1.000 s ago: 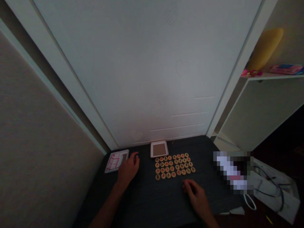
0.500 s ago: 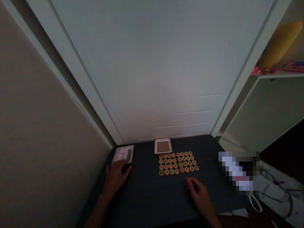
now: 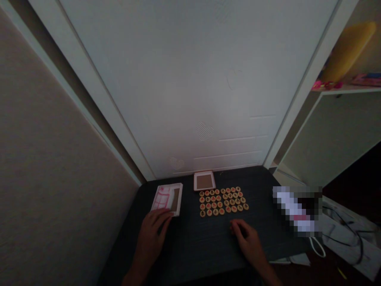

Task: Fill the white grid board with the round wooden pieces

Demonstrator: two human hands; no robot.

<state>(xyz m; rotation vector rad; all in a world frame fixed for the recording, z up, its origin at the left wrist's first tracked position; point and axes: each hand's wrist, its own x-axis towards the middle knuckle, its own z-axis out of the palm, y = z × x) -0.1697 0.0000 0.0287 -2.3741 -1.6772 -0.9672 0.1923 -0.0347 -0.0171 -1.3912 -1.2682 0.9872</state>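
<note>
White box (image 3: pixel 179 199): our left hand (image 3: pixel 152 229) pinches its near rim, presumably the handiest hold; our right hand (image 3: pixel 246 239), curled together, lies apart from the discs (image 3: pixel 220 204), likely sparing their rows.

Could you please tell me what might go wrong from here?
The left hand holds the shallow white rectangular box by its near edge, so it might tip. The pink-lined white sheet in it could then slide out. The loosely curled right hand is close to the rows of round tan discs with red and black markings, and might nudge them out of line.
</note>
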